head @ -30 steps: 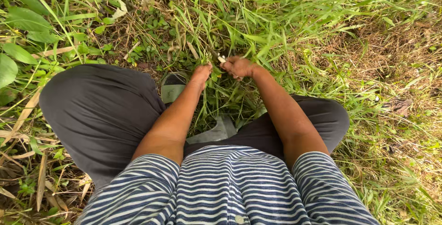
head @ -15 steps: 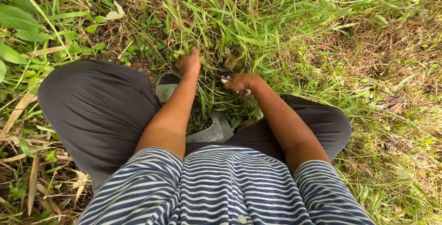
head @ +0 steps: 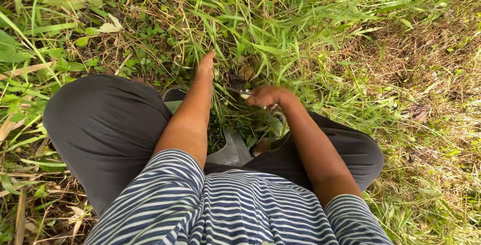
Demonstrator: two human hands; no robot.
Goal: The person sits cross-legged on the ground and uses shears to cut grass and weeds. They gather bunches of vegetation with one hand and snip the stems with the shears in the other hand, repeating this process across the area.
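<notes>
head view: the left hand (head: 206,66) is closed around a grass tuft (head: 240,29), while the right hand (head: 266,96) grips a small blade (head: 238,87) just beside it. a slip could nick the left fingers, since they sit so near.

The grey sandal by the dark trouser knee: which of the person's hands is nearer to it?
Left. The left hand reaches into the grass just above the grey sandal; the right hand, gripping a small tool, sits farther to its right.

My left hand (head: 205,66) reaches forward, arm outstretched; my right hand (head: 266,96) is curled into a fist, elbow bent.
</notes>
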